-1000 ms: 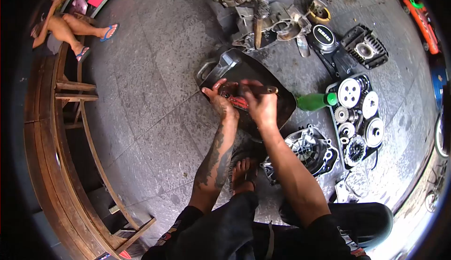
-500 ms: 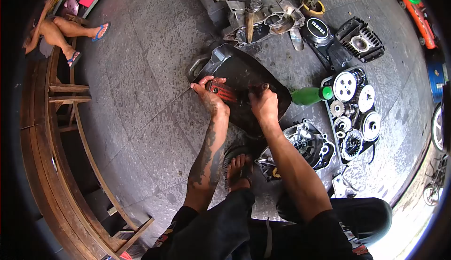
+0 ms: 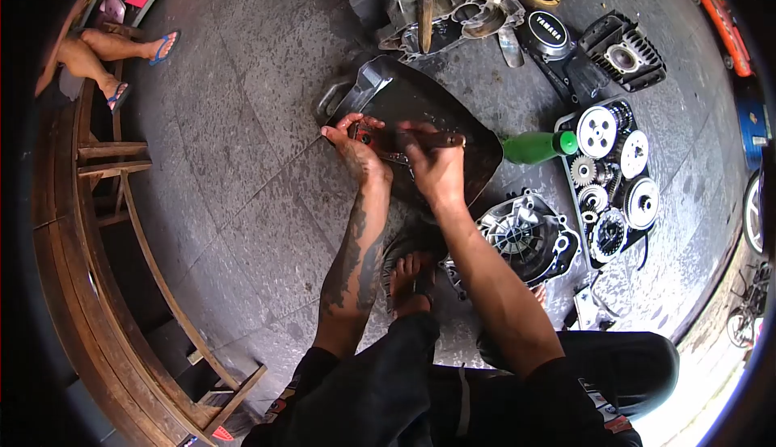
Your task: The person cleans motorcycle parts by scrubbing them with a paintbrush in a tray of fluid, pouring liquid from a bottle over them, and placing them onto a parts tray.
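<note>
Over a black cut-open plastic container [image 3: 420,95] on the floor, my left hand [image 3: 360,156] is closed around a red metal part [image 3: 368,138], which my right hand partly covers. My right hand [image 3: 439,174] grips a brown-handled brush [image 3: 447,140] lying across the part; its bristle end is blurred and hard to make out. Wet reddish smears show on my left fingers. Just right of the container lies a green bottle [image 3: 533,148], its cap toward the gear tray.
A tray [image 3: 572,174] of gears stands right, beside an engine cover [image 3: 525,241]. Farther back lie engine casings [image 3: 477,14] with another brush [image 3: 426,18], a YAMAHA cover [image 3: 548,31] and a finned cylinder [image 3: 622,55]. A wooden bench [image 3: 73,269] lines the left, where a person's legs [image 3: 97,59] show.
My right hand has moved left over the red part, with the brush handle now pointing right. My left hand keeps its hold. The whole view has shifted slightly.
</note>
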Action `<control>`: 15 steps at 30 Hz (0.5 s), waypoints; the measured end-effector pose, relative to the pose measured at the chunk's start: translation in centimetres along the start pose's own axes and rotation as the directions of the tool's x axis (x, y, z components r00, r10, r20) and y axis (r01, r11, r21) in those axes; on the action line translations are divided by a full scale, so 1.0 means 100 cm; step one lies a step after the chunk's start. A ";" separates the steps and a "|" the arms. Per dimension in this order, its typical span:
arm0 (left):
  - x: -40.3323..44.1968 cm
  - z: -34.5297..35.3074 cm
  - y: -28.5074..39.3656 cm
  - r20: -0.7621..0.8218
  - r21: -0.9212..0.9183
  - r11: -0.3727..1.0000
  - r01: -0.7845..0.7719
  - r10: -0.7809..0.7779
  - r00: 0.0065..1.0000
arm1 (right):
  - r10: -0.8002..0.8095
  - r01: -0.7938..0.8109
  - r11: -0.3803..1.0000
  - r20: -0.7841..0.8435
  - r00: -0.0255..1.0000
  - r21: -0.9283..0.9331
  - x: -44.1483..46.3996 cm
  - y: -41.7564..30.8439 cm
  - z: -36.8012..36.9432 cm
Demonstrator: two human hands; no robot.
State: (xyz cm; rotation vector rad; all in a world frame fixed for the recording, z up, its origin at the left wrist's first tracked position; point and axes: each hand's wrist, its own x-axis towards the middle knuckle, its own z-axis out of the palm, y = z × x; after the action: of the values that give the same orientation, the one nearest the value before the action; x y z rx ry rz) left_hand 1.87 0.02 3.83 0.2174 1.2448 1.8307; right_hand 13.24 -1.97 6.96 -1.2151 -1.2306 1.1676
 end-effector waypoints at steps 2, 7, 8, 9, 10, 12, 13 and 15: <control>0.011 -0.007 -0.005 -0.047 0.058 0.998 0.002 0.001 0.999 | 0.046 -0.044 0.997 0.036 0.998 -0.064 -0.009 0.020 0.011; 0.012 -0.006 -0.003 -0.126 0.166 0.986 0.032 -0.011 0.992 | 0.079 -0.056 0.882 0.028 0.996 -0.467 -0.012 0.028 -0.015; 0.014 -0.007 -0.004 -0.110 0.155 0.988 0.011 0.006 0.994 | 0.087 -0.065 0.879 0.026 0.996 -0.472 -0.012 0.026 -0.015; 0.015 -0.007 -0.005 -0.091 0.144 0.990 -0.013 0.026 0.996 | 0.036 -0.025 0.949 0.029 0.999 -0.314 -0.009 0.014 -0.009; 0.015 -0.009 -0.009 -0.090 0.143 0.990 -0.007 0.020 0.996 | -0.019 0.022 0.989 0.023 1.000 -0.148 -0.005 0.004 -0.002; 0.011 -0.010 -0.010 0.122 0.009 0.993 -0.118 0.116 0.986 | -0.050 0.049 0.998 0.038 0.998 0.027 -0.002 0.003 0.017; 0.010 -0.006 -0.008 0.046 0.063 0.992 -0.109 0.106 0.993 | -0.042 0.044 0.996 0.024 0.999 -0.074 -0.003 0.009 0.015; 0.012 -0.007 -0.004 -0.012 0.045 0.998 -0.043 0.044 0.999 | 0.037 -0.028 0.933 0.019 0.999 -0.358 -0.002 0.028 0.004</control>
State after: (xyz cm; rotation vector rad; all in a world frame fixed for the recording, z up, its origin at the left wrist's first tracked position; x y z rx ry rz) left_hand 1.02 0.52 2.79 0.2595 1.3003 1.8453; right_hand 12.92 -2.13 4.19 -1.4963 -1.4926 1.0104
